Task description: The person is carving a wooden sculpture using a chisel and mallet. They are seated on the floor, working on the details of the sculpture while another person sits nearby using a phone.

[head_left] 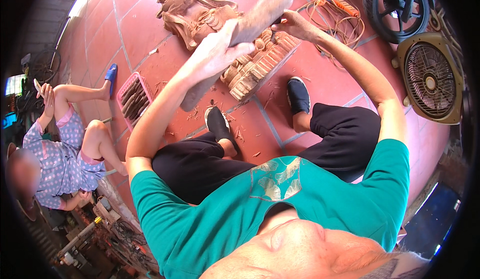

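Observation:
My left hand is wrapped round a long, club-like piece of wood, thumb out to the right. The wood slants from upper right to lower left and hides part of a brown carved wooden statue. This statue lies on the floor ahead of me, with folded drapery at its far end and a stepped, ridged base nearer me. By the base's upper right, my right hand pinches a small dark thing, too covered to name.
Wood chips litter the red tiles round my feet. At left, a pink basket holds brown pieces, near a seated person. On the right are an orange power strip with a tangled cord, a wheel and a box fan.

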The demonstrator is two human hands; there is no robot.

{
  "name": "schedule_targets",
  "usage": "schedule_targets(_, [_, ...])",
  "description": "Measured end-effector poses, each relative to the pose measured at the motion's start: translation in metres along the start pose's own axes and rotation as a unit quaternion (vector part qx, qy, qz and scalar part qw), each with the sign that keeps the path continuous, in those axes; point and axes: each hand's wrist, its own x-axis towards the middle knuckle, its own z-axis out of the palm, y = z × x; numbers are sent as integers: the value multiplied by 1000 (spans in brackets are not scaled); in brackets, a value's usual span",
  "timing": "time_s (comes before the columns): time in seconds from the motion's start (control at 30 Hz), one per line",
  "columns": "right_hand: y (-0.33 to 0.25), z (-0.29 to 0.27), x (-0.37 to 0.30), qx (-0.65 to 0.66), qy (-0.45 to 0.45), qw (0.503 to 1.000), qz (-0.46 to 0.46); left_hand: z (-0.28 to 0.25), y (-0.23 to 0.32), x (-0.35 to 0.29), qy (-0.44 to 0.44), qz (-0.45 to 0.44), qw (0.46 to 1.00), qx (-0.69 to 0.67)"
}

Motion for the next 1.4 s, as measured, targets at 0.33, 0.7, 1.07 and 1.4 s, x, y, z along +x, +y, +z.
schedule_targets(0.33, [2, -3, -2, 44, 0, 999, -8, 13, 0, 7, 47, 87, 995, -19])
schedule_targets(0.7, [-8, -5, -7, 14, 55, 996, 75, 5, -25, -6, -30, -33, 998, -49])
schedule_targets(1.07, [-8, 23, 2, 10, 13, 995, -98, -7, -9, -15, 14, -33, 988, -148])
schedule_targets(1.4, [-57, 45, -3, -168, -60, 979, -98, 16, -15, -30, 104, 1, 992, -75])
